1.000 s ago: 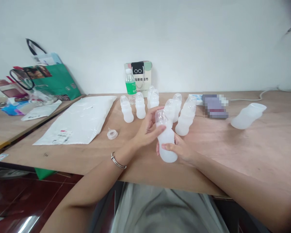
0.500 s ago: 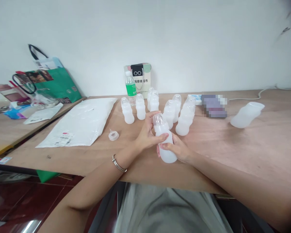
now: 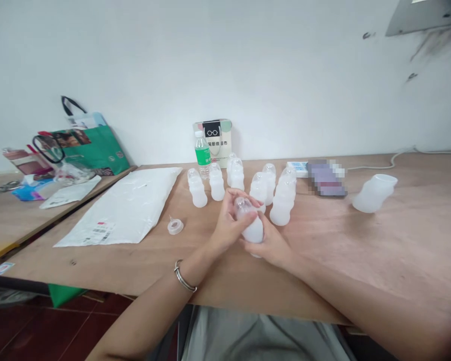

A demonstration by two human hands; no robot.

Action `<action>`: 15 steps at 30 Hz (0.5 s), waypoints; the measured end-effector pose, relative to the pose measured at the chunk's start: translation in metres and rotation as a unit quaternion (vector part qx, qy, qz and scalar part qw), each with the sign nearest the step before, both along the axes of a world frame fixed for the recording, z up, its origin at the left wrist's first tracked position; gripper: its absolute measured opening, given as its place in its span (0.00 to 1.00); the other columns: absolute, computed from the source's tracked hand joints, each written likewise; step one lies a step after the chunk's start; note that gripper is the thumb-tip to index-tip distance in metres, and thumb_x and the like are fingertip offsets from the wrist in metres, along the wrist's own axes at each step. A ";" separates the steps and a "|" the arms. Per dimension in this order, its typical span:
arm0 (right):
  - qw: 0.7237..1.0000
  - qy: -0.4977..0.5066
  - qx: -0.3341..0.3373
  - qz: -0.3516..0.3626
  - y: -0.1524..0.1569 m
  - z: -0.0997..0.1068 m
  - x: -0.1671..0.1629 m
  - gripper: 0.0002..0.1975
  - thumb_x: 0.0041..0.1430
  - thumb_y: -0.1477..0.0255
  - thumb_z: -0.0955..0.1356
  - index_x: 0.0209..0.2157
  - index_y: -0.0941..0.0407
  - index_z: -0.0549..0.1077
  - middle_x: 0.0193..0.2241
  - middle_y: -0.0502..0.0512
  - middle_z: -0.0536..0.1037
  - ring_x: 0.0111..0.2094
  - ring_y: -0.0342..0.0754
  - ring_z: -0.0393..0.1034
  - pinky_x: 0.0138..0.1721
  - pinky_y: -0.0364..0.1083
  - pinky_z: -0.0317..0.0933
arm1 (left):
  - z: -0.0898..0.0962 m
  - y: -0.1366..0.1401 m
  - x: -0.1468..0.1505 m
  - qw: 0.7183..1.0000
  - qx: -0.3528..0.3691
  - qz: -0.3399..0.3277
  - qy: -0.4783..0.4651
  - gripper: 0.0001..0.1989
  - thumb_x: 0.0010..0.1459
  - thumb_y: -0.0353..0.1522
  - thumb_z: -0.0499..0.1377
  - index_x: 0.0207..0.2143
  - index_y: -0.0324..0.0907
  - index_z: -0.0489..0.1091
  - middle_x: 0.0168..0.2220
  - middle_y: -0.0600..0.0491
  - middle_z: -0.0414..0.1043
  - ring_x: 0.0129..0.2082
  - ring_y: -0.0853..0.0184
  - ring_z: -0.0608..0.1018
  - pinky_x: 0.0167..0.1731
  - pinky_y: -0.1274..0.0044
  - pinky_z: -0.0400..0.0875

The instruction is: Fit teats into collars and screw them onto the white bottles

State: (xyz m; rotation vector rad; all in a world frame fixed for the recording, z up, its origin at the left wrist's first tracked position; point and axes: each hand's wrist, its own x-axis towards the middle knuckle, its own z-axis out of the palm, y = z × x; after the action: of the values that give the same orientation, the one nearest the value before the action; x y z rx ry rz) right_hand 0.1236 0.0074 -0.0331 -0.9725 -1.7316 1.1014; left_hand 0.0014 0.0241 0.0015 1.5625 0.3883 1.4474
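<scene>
A frosted white baby bottle (image 3: pixel 253 231) with a clear domed cap is between my hands, above the table near its front. My left hand (image 3: pixel 231 220) wraps round its upper part and cap, thumb across the front. Lower down, my right hand (image 3: pixel 272 243) grips the body. Just behind stand several capped baby bottles (image 3: pixel 283 203), one partly hidden by my fingers. A ring collar with a nipple (image 3: pixel 175 226) lies on the table to the left. On the right, an uncapped bottle body (image 3: pixel 374 194) stands tilted-looking.
A white plastic mailer (image 3: pixel 124 205) covers the table's left part. At the back are a water bottle (image 3: pixel 202 154) and a paper bag (image 3: pixel 225 145). A blurred purple item (image 3: pixel 325 178) lies beside a small box (image 3: pixel 297 169). A green bag (image 3: pixel 103 150) stands on the adjoining table.
The view has tilted up, so everything sits lower in the picture. My left hand has closed further over the bottle's cap, and the bottle has turned more upright toward me.
</scene>
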 end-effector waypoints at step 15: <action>0.998 0.033 -0.021 0.057 -0.007 -0.007 -0.017 0.19 0.42 0.76 0.69 0.40 0.54 0.64 0.27 0.48 0.66 0.29 0.46 0.65 0.29 0.45 0.63 | 0.003 0.000 -0.011 0.987 -0.099 -0.100 0.079 0.16 0.52 0.44 0.57 0.27 0.40 0.61 0.19 0.55 0.69 0.32 0.62 0.77 0.39 0.67 0.68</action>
State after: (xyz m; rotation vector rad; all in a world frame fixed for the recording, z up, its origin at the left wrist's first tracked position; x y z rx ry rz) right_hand 0.1069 -0.0001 -0.0403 -0.8609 -1.7345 1.2342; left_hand -0.0099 0.0245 0.0047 1.5126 0.4423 1.1009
